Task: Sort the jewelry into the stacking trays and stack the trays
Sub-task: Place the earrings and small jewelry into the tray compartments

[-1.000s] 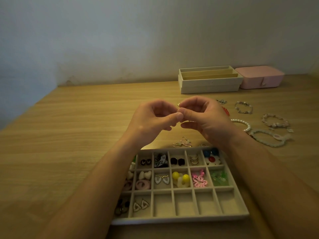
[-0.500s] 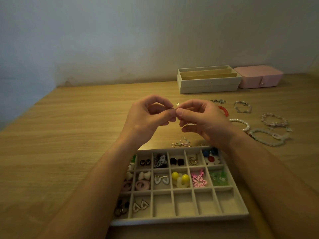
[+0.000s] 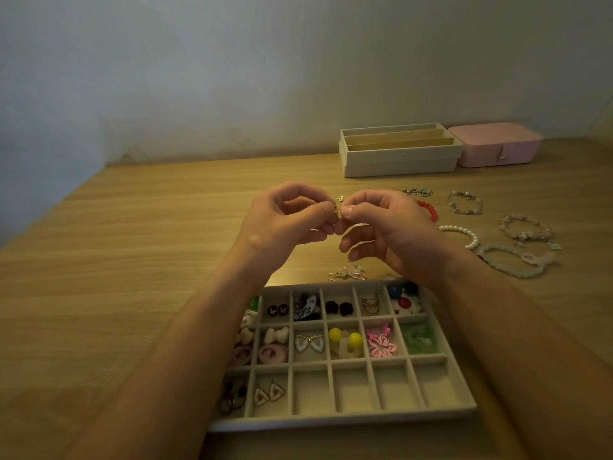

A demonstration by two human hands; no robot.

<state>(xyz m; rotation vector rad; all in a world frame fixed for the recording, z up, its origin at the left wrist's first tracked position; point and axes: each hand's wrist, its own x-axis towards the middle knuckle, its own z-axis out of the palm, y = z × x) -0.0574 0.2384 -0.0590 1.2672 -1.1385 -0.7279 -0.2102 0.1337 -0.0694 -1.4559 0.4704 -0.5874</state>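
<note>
A: Where's the small gold earring (image 3: pixel 339 207)?
B: Pinched between left hand (image 3: pixel 282 227) and right hand (image 3: pixel 388 230), fingers of both clamped on it, above the counter (image 3: pixel 149 260).
A: Compartment tray (image 3: pixel 441 406)?
B: 6 o'clock of the hands. Bracelets (image 3: pixel 517 257) at 3, stacked trays (image 3: pixel 398 161) at 1.

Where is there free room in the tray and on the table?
Free: the compartment tray's four near-row cells right of the triangle earrings, and the table's left half. Crowded: bracelets at right, loose earrings under the hands.
</note>
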